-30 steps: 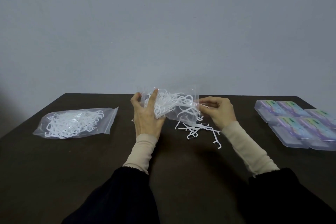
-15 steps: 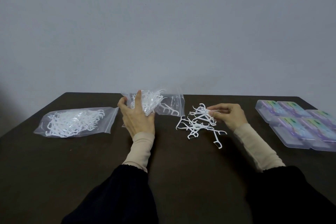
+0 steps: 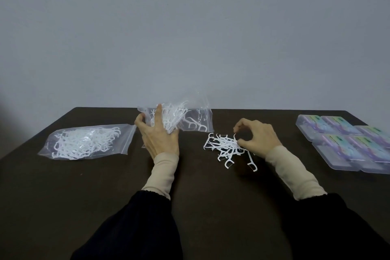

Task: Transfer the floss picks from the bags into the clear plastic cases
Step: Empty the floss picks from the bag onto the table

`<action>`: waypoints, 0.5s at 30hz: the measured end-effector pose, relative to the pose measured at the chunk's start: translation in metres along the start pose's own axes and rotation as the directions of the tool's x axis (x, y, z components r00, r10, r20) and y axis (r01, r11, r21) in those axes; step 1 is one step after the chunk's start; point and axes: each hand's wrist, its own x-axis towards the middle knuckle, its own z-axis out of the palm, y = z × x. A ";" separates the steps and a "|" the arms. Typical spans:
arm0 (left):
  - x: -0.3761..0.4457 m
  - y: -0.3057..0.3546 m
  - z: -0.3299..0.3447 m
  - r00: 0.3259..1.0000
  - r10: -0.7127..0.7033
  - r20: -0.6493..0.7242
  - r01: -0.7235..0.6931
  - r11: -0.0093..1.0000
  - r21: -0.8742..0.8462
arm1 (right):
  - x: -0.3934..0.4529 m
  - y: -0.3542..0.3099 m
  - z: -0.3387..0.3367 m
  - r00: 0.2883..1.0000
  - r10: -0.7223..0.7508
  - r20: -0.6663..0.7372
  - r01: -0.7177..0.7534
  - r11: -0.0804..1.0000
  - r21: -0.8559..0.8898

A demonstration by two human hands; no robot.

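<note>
Left hand [image 3: 157, 137] gripped an opened bag [image 3: 185, 120] of floss picks, while right hand [image 3: 256, 137], fingers curled, pinched at the loose floss picks [image 3: 226, 148] heaped mid-worktop [image 3: 211, 196], a second full bag [image 3: 86, 142] lying far left, clear cases [image 3: 346, 141] far right.

White floss picks [image 3: 226, 147] lie at centre frame on a dark brown desk [image 3: 105, 186]. Two clear bags [image 3: 88, 141] at left hold more white picks. Clear cases [image 3: 346, 143] at right show purple and green labels. Sleeves [image 3: 295, 175] are beige under black; the wall [image 3: 190, 27] is plain grey.
</note>
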 end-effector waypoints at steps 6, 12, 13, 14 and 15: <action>-0.001 0.002 0.000 1.000 0.013 0.001 -0.013 1.000 -0.005 | -0.001 -0.007 0.002 0.907 0.029 0.420 0.019 0.994 -0.111; -0.001 0.002 -0.001 1.000 0.026 0.006 -0.026 1.000 -0.005 | -0.002 -0.006 0.007 0.959 -0.040 0.282 0.048 0.999 -0.021; -0.001 0.002 -0.001 1.000 0.030 0.004 -0.030 1.000 -0.007 | -0.002 -0.007 0.008 0.965 -0.049 0.256 0.053 0.999 -0.009; -0.002 0.002 0.000 0.999 0.033 0.001 -0.033 0.999 -0.008 | -0.002 -0.008 0.008 0.971 -0.056 0.230 0.059 0.998 -0.004; -0.002 0.002 0.000 0.999 0.036 -0.001 -0.036 0.999 -0.008 | -0.001 -0.008 0.009 0.977 -0.059 0.205 0.061 0.998 0.000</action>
